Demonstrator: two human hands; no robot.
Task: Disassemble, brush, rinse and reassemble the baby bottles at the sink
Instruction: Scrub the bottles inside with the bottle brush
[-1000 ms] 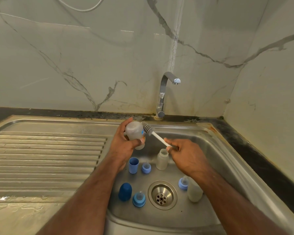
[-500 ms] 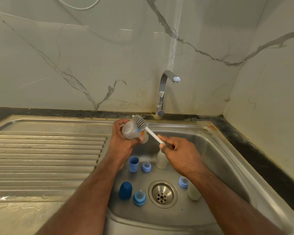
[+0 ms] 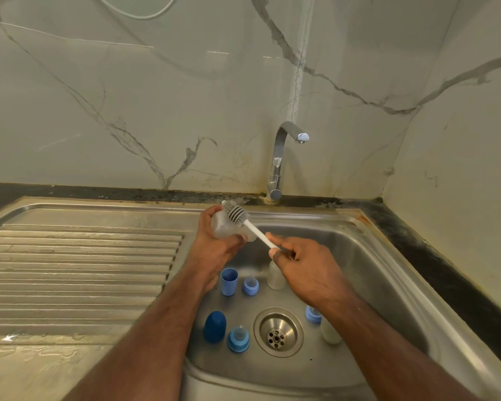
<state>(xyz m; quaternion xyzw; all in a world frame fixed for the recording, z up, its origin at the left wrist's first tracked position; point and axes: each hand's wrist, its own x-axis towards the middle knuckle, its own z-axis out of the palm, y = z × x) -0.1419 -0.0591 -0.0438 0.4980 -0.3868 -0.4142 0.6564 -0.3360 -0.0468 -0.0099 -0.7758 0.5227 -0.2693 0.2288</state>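
- Head view, nearest first: dark blue cap (image 3: 214, 327) and a teat ring (image 3: 238, 339) stand on the sink (image 3: 388, 273) floor, below and well short of the left fingers, beside the drain (image 3: 278, 332).
- Below the right wrist: another blue teat ring (image 3: 313, 314) and a cloudy bottle (image 3: 331, 331), part hidden by the arm.
- Just under the fingers of both hands: light blue cup (image 3: 229, 282), small teat ring (image 3: 250, 285), open clear bottle (image 3: 275, 277), all upright.
- Right hand (image 3: 304, 267): fingers pinched together on the white handle of the brush (image 3: 237, 215).
- Left hand (image 3: 214, 241): fingers curled round the held bottle (image 3: 224, 227), tilted, over the sink's far left rim.
- Change: one second ago the brush head was at the bottle's right side; now it lies across the bottle's outside, up near the left fingertips. Judgement: outer wall being scrubbed; whether the inside is done, cannot tell. Rinse and reassembly still to come.
- Beyond the fingers: tap (image 3: 281, 157), no water seen running.
- Left of the hands: ribbed drainboard (image 3: 78, 264), wet at its near edge. Marble-veined wall panels (image 3: 156, 96) behind and to the right.
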